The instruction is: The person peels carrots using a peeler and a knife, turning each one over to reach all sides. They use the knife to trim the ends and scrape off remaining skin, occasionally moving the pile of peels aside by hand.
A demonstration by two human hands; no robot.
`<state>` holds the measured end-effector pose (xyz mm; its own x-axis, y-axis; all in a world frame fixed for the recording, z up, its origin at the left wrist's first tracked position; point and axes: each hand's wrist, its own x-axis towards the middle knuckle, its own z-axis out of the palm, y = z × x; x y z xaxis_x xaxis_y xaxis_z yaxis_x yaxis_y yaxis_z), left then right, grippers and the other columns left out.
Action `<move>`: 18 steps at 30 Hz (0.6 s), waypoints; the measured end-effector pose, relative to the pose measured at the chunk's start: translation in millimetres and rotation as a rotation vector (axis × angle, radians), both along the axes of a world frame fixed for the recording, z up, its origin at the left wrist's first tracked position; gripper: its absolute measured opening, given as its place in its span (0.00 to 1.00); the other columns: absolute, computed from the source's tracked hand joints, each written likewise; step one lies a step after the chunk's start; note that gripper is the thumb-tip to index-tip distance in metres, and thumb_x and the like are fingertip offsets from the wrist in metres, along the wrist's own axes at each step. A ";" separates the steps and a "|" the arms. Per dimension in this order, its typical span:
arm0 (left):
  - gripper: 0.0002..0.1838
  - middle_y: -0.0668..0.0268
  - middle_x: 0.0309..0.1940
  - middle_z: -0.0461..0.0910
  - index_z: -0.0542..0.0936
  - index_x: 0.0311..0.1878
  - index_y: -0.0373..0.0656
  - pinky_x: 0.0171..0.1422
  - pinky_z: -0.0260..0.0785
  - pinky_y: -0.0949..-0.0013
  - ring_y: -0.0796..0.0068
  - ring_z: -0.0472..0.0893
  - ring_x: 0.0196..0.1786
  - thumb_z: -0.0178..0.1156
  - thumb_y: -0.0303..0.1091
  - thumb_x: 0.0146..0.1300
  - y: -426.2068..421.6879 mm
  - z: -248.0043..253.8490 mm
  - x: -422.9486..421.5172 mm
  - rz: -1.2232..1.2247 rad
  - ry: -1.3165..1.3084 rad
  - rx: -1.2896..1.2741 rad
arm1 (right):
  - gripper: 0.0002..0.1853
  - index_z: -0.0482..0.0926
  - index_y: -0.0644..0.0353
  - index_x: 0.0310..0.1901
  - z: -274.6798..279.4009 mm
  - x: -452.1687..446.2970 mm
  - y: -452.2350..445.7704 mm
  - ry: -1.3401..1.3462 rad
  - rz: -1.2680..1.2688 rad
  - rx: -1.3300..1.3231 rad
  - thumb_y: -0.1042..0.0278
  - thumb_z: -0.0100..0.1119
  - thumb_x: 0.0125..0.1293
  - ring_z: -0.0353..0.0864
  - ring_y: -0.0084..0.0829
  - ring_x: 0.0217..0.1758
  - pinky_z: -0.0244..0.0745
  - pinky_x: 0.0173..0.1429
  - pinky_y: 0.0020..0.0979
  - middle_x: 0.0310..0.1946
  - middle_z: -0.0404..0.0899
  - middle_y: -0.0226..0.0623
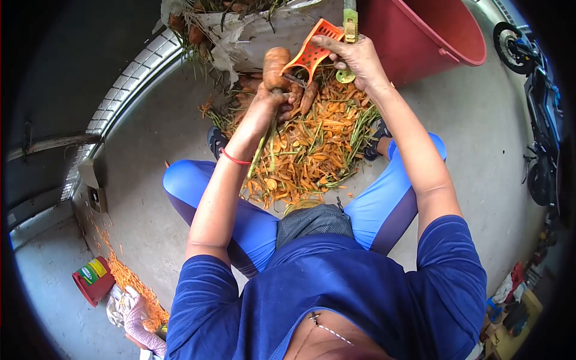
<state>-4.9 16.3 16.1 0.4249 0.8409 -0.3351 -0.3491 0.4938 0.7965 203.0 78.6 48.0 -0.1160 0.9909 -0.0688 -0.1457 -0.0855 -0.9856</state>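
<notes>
My left hand is closed around the lower, stem end of a thick carrot, which stands upright above the fist. Long green stalks trail down from that hand. In my right hand is an orange plastic peeler with holes in its body, gripped at its upper right side. Its head is close against the carrot's right side; whether the blade touches cannot be made out. Below both hands lies a heap of orange peelings mixed with green stems, with several unpeeled carrots at its far edge.
A white sack with carrots and stalks stands ahead. Beside it is a large red tub. A motorcycle stands at the far right. A small red bucket and orange shreds lie at the left.
</notes>
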 end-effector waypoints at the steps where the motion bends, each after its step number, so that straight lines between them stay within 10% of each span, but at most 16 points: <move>1: 0.14 0.67 0.32 0.69 0.62 0.52 0.44 0.27 0.57 0.81 0.84 0.64 0.27 0.43 0.24 0.63 -0.3 -1.8 0.0 -0.045 0.055 0.028 | 0.12 0.85 0.60 0.32 -4.5 -0.1 1.3 -0.071 0.028 -0.027 0.60 0.74 0.54 0.67 0.10 0.17 0.60 0.20 0.15 0.20 0.76 0.24; 8: 0.14 0.70 0.29 0.61 0.60 0.49 0.49 0.25 0.54 0.81 0.84 0.60 0.25 0.37 0.24 0.60 -5.9 -8.8 2.7 -0.074 -0.291 -0.243 | 0.13 0.82 0.57 0.30 3.8 -9.5 -4.6 -0.152 0.043 0.042 0.57 0.73 0.55 0.71 0.10 0.19 0.66 0.24 0.14 0.21 0.78 0.23; 18: 0.03 0.78 0.21 0.53 0.61 0.38 0.48 0.21 0.42 0.82 0.88 0.52 0.20 0.41 0.32 0.62 -16.6 3.4 2.1 -0.111 -0.122 -0.169 | 0.09 0.82 0.55 0.38 -1.4 -7.9 -3.7 -0.102 -0.093 0.036 0.64 0.70 0.58 0.66 0.08 0.17 0.58 0.19 0.13 0.20 0.75 0.18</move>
